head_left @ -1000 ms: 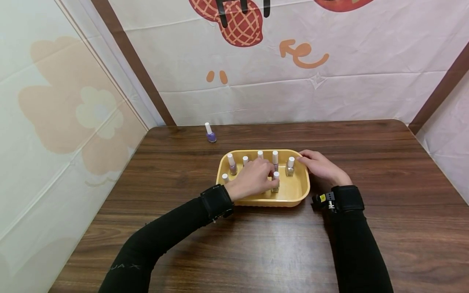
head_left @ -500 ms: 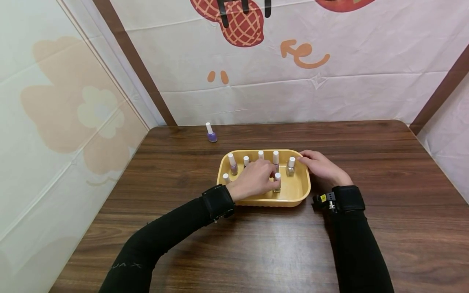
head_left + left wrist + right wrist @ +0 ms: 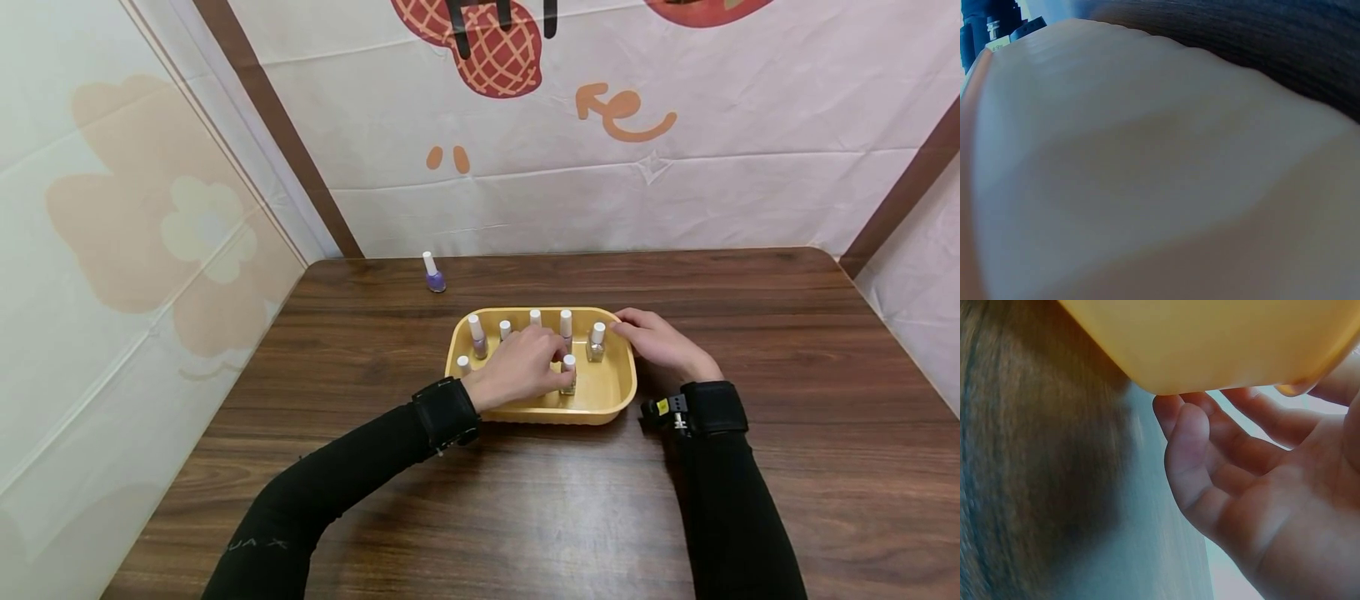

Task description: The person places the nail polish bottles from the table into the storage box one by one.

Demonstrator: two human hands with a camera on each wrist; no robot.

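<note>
A yellow plastic basket [image 3: 600, 407] stands on the table with several white-capped nail polish bottles upright inside. My left hand [image 3: 517, 367] reaches over it from the left, thumb and index finger pinching a clear nail polish bottle [image 3: 568, 387] near the basket's front. Other bottles are partly covered by this hand. My right hand [image 3: 663, 343] holds the basket's right end at the rim; the right wrist view shows a finger over the rim and the others curled below. A close, blurred basket wall [image 3: 1147, 156] fills the left wrist view, hiding the left fingers.
One purple nail polish bottle [image 3: 435, 280] stands alone on the dark wooden table [image 3: 525, 517], behind and left of the basket. A clear bottle [image 3: 596, 346] is at the basket's right end. Printed white cloth [image 3: 525, 208] hangs along the table's back edge.
Both hands keep almost the same place and grip. The whole head view shifts very slightly; no bottle visibly moves.
</note>
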